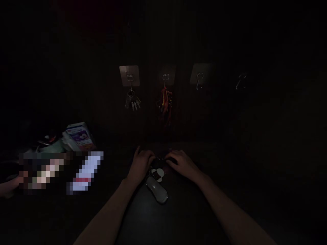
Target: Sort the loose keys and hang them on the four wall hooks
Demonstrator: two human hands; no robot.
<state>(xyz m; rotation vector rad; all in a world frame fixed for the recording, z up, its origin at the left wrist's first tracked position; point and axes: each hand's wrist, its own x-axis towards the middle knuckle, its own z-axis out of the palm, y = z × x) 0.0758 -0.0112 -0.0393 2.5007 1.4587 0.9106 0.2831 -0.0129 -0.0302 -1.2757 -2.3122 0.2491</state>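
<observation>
The left hand (140, 166) and the right hand (182, 165) are both curled, their fingertips close together over a small dark metal key ring (159, 159); in this dim light I cannot tell whether either is gripping it. Just below the ring lie a white flower-shaped charm (157, 174) and an oval silver key fob (156, 192), on a dark tabletop (176, 217). Ahead, on a dark wall (148, 41), square translucent adhesive hooks (129, 75) carry a bunch of silver keys (133, 101) and a tangle of red and yellow cords (165, 102). Far left, a printed cardboard box (79, 136) sits near two pixelated objects (87, 173) and another person's hand (10, 185)
</observation>
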